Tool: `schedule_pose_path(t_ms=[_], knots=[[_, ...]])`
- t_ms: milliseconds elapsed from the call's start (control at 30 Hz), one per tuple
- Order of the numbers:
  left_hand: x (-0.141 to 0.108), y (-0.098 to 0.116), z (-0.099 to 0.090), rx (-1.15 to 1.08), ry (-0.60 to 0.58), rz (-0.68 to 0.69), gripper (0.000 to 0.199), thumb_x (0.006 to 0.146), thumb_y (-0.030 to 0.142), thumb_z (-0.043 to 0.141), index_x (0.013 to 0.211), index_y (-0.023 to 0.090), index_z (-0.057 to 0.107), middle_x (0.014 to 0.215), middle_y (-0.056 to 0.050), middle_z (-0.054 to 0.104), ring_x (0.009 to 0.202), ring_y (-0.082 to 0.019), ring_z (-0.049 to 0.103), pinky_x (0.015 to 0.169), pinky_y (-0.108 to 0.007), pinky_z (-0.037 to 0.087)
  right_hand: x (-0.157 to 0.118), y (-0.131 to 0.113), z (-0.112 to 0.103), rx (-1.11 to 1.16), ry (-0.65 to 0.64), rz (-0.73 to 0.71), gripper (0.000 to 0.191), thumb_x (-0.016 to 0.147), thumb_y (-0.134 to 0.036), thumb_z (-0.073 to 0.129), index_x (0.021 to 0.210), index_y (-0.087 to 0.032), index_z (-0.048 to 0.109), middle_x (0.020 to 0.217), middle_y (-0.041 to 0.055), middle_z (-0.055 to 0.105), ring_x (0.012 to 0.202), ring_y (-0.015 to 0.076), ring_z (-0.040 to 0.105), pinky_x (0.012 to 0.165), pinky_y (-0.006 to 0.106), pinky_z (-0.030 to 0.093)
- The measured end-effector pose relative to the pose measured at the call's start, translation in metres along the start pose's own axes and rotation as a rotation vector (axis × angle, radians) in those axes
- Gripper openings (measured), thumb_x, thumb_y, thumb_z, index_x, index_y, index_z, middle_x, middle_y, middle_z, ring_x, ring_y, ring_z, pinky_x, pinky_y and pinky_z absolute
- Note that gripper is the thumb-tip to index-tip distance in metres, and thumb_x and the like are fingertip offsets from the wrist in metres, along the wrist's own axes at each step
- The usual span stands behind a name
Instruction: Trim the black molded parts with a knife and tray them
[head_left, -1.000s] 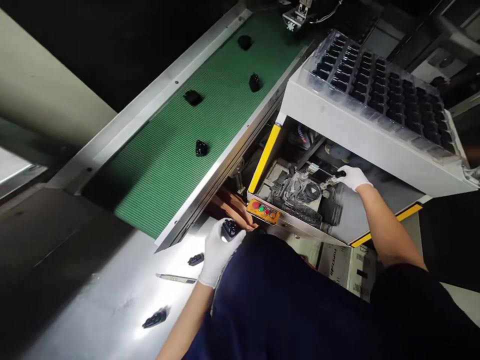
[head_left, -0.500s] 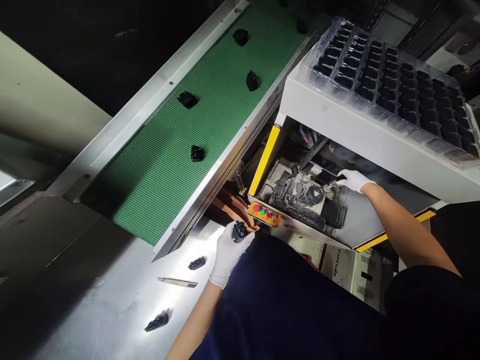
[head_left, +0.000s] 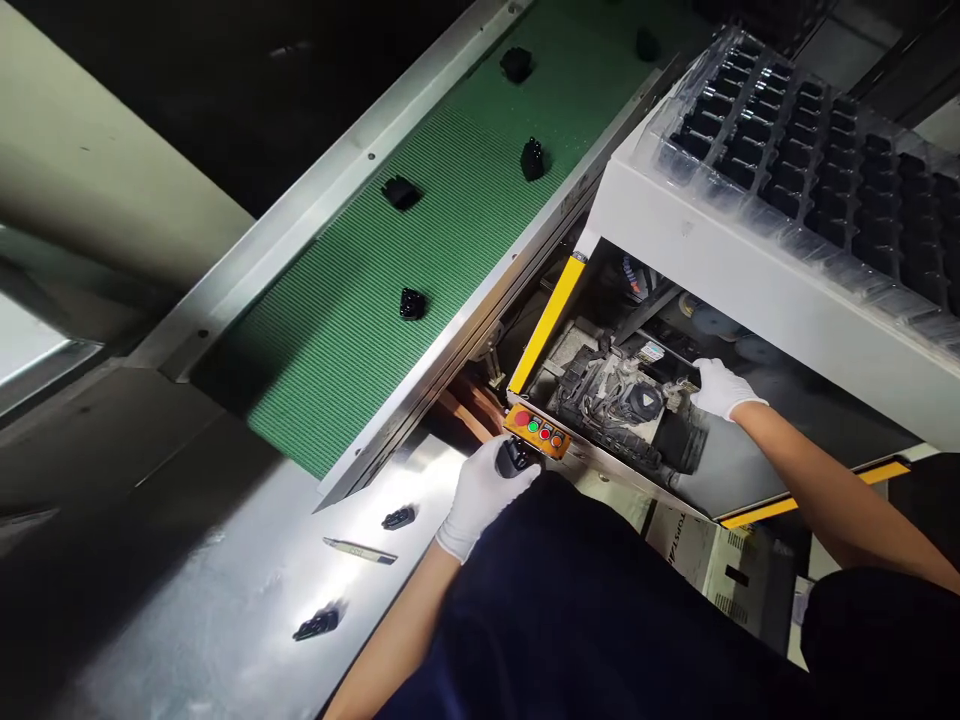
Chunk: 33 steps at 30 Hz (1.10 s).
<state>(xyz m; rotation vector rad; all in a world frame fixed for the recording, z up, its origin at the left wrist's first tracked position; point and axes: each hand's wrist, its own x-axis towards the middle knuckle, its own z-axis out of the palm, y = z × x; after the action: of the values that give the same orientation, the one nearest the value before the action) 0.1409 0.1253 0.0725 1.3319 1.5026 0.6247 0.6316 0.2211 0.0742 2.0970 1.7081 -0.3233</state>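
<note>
The left hand (head_left: 480,495) curls closed around a black plastic part (head_left: 513,458), keeping it clear, while the right hand (head_left: 724,390) reaches into the open machine (head_left: 622,400), its grip hard to make out.

green belt conveyor (head_left: 337,350) | utility knife (head_left: 360,551) | orange push-button box (head_left: 537,432) | plastic parts tray (head_left: 645,140)

Left hand (head_left: 484,497): white glove, curled around a black plastic part (head_left: 513,457), at 6 o'clock.
Right hand (head_left: 722,390): white glove, at 3 o'clock, fingers (head_left: 705,376) against a small metal fitting (head_left: 682,390) inside the machine.
</note>
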Motion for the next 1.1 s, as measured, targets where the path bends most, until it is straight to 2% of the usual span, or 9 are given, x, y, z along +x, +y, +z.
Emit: schedule_pose_path(t_ms=[133,267,367,467,633,767,833,933,1100], knots=[[-0.003,0.007,-0.002,0.176,-0.042,0.123,0.032,0.07,0.04,0.078,0.098,0.028,0.071,0.1,-0.003,0.077,0.096,-0.03,0.074,0.088,-0.042,0.056,-0.009,-0.024,-0.027,-0.106,-0.027,-0.006,0.074,0.081,-0.053,0.074,0.14,-0.011,0.058,0.135,0.0275,0.06,0.12,0.0424,0.061,0.101,0.054,0.047],[-0.009,0.014,0.0,0.444,-0.069,0.294,0.031,0.079,0.038,0.073,0.107,0.026,0.071,0.099,-0.006,0.076,0.093,-0.029,0.073,0.083,-0.039,0.054,-0.061,-0.137,-0.027,0.334,0.197,-0.219,0.055,0.095,-0.052,0.059,0.136,-0.016,0.063,0.132,0.0211,0.067,0.126,0.0375,0.061,0.112,0.054,0.043],[-0.015,0.02,0.001,0.584,-0.072,0.351,0.035,0.082,0.036,0.071,0.114,0.023,0.071,0.101,-0.009,0.075,0.093,-0.03,0.072,0.084,-0.041,0.052,-0.117,-0.232,-0.011,0.974,-0.291,-0.468,0.071,0.089,-0.05,0.068,0.15,-0.018,0.052,0.127,0.0128,0.073,0.116,0.0282,0.069,0.108,0.046,0.051],[-0.027,0.024,-0.006,0.578,-0.042,0.396,0.044,0.083,0.033,0.071,0.125,0.021,0.068,0.104,-0.011,0.074,0.093,-0.031,0.071,0.082,-0.041,0.052,-0.15,-0.283,-0.003,1.241,-0.415,-0.579,0.07,0.071,-0.037,0.084,0.137,-0.022,0.065,0.138,0.0085,0.068,0.126,0.0276,0.064,0.116,0.044,0.047],[-0.057,0.026,-0.032,0.134,0.041,0.471,0.048,0.074,0.047,0.088,0.114,0.026,0.072,0.092,-0.003,0.071,0.084,-0.023,0.069,0.076,-0.035,0.055,-0.165,-0.289,-0.01,1.787,-0.898,-0.591,0.074,0.07,-0.042,0.089,0.136,-0.022,0.066,0.127,0.0091,0.071,0.106,0.0223,0.07,0.097,0.035,0.057],[-0.072,0.027,-0.04,-0.107,0.052,0.55,0.057,0.072,0.041,0.092,0.123,0.028,0.069,0.119,-0.005,0.072,0.108,-0.024,0.07,0.096,-0.038,0.056,-0.181,-0.296,-0.003,1.915,-1.116,-0.656,0.068,0.07,-0.042,0.09,0.131,-0.022,0.068,0.11,0.0066,0.074,0.091,0.0183,0.069,0.088,0.032,0.058],[-0.074,0.026,-0.041,-0.143,0.05,0.524,0.056,0.073,0.039,0.091,0.123,0.028,0.069,0.12,-0.004,0.072,0.111,-0.024,0.07,0.1,-0.038,0.055,-0.184,-0.301,0.003,1.826,-1.068,-0.685,0.066,0.073,-0.054,0.085,0.128,-0.022,0.068,0.099,0.0054,0.074,0.083,0.0189,0.069,0.084,0.034,0.058],[-0.077,0.019,-0.043,-0.094,0.044,0.409,0.059,0.076,0.044,0.089,0.128,0.027,0.068,0.104,-0.003,0.071,0.095,-0.022,0.069,0.087,-0.037,0.057,-0.163,-0.294,0.0,1.355,-0.661,-0.725,0.064,0.081,-0.063,0.073,0.127,-0.021,0.069,0.101,0.0087,0.075,0.089,0.0235,0.071,0.089,0.041,0.059],[-0.083,-0.006,-0.054,-0.097,0.094,0.16,0.041,0.092,0.043,0.07,0.126,0.022,0.067,0.095,-0.002,0.066,0.084,-0.018,0.062,0.079,-0.033,0.053,-0.06,-0.208,-0.05,0.43,0.119,-0.379,0.044,0.084,-0.029,0.072,0.127,-0.018,0.074,0.128,0.0132,0.072,0.121,0.03,0.066,0.114,0.043,0.045]])
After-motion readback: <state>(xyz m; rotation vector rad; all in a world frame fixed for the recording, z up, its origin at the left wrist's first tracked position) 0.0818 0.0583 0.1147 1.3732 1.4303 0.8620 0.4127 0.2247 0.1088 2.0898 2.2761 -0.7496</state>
